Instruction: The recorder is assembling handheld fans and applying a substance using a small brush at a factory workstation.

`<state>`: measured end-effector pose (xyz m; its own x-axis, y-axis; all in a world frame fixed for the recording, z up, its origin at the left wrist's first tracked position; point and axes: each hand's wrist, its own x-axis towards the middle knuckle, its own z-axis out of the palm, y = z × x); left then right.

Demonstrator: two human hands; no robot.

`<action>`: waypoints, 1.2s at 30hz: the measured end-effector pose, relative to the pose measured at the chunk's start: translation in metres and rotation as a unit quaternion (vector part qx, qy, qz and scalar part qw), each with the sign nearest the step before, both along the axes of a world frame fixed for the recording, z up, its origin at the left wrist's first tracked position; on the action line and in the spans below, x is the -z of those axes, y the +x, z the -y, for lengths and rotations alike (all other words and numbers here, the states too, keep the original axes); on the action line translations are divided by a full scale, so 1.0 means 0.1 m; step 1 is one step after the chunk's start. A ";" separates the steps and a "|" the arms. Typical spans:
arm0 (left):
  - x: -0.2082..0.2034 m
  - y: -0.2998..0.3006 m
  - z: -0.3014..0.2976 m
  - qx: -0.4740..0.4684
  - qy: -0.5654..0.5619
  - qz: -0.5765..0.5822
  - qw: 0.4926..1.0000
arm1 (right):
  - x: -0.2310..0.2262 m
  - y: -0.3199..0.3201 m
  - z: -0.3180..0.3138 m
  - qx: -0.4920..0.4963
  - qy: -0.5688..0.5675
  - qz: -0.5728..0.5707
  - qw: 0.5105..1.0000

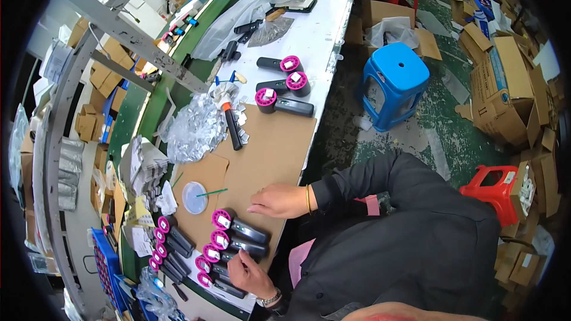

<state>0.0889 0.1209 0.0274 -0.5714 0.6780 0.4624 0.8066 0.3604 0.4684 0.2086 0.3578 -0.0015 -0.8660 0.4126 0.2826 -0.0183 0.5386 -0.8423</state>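
Observation:
My left hand, a watch on its wrist, rests with curled fingers over the dark handles of a row of handheld devices with round magenta heads. Part of the row is hidden under it, and what its fingers grip, if anything, does not show. Above the brown cardboard, just beyond that row, is my right hand, with a gold bangle. Its fingers are pressed together; anything small between them cannot be made out. Small white pieces lie on the magenta heads. Ahead of my right hand are a round clear lid and a thin green stick.
More such devices lie at the left and farther along the bench. A bag of silvery pieces lies beside an orange-and-black-handled tool. On the floor stand a blue stool, a red stool and cardboard boxes.

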 end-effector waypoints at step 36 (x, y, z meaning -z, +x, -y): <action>0.14 -0.02 -0.16 0.003 -0.017 -0.041 0.999 | 0.01 -0.98 -1.39 0.274 0.204 0.145 0.929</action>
<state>0.0868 0.1367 0.0133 -0.5281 0.6978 0.4839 0.8442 0.3701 0.3876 0.1108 0.4973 -0.0023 -0.6218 0.7236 0.2995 0.5481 0.6753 -0.4936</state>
